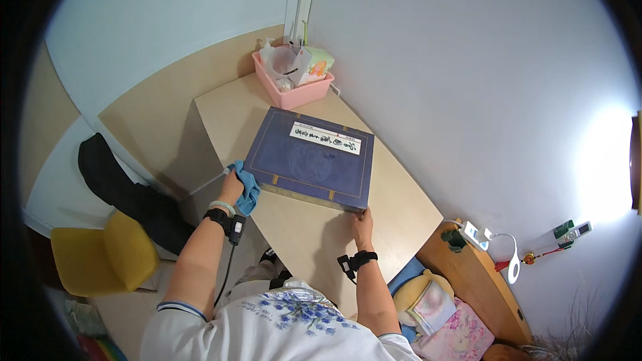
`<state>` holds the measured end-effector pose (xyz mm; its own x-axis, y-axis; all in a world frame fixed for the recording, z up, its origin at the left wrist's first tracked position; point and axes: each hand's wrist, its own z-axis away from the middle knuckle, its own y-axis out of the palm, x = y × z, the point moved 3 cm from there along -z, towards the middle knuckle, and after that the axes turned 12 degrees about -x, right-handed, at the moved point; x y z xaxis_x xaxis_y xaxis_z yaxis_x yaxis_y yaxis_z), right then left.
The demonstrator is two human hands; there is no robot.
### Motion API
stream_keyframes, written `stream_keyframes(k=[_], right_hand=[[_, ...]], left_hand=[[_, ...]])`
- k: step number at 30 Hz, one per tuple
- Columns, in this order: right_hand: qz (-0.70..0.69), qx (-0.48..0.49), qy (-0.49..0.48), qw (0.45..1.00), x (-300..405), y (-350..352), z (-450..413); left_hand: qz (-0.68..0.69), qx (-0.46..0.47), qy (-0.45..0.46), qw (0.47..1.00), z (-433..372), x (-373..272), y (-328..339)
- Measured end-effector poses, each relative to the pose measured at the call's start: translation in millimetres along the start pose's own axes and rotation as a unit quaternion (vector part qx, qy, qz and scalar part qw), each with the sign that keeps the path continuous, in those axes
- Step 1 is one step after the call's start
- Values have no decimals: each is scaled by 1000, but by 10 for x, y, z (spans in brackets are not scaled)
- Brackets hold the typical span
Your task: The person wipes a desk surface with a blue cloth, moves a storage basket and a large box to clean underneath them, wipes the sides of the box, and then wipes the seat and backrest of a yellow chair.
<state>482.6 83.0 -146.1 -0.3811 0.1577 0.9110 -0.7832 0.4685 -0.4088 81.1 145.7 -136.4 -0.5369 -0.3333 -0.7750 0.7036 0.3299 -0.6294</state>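
Note:
A large, flat dark-blue box (311,160) with gold lines and a white label bearing writing lies on the pale tabletop (296,235). At its near left corner, my left hand (232,188) holds a blue cloth (248,193) that hangs past the box's edge. The fingertips of that hand are partly hidden by the cloth. My right hand (362,225) grips the near right corner of the box, fingers at its underside. Both wrists wear black straps with small devices, and a pale bangle circles the left wrist.
Behind the box stands a pink plastic basket (304,95) with a tissue box, a pump bottle and a clear cup. A grey wall borders the table's right side. A yellow chair (105,255) is at lower left. A white power strip (474,235) sits on the wooden headboard (481,276).

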Motion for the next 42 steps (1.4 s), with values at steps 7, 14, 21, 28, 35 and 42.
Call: stream_keyframes(k=[7,14,21,28,35,42], right_hand=[[-5,-15,38,999,-98,33,-42],[47,-43,-52,997,460,-268,217],[10,-120,-111,987,1436,-816,449],[-70,-175,-138,972,1919,-1066,314],[-119,-162,-145,969,1801,-834,-109],[-200,-92,-55,974,808,-479,-358]], left_hand=[[128,33,-108,985,55,0,-45],[141,-18,0,990,160,-446,-600],[151,-7,96,984,49,-772,-1184],[333,23,91,938,-122,-1537,-1319],[422,30,46,905,-473,-1660,-941],[261,54,20,964,-563,-1115,-423]])
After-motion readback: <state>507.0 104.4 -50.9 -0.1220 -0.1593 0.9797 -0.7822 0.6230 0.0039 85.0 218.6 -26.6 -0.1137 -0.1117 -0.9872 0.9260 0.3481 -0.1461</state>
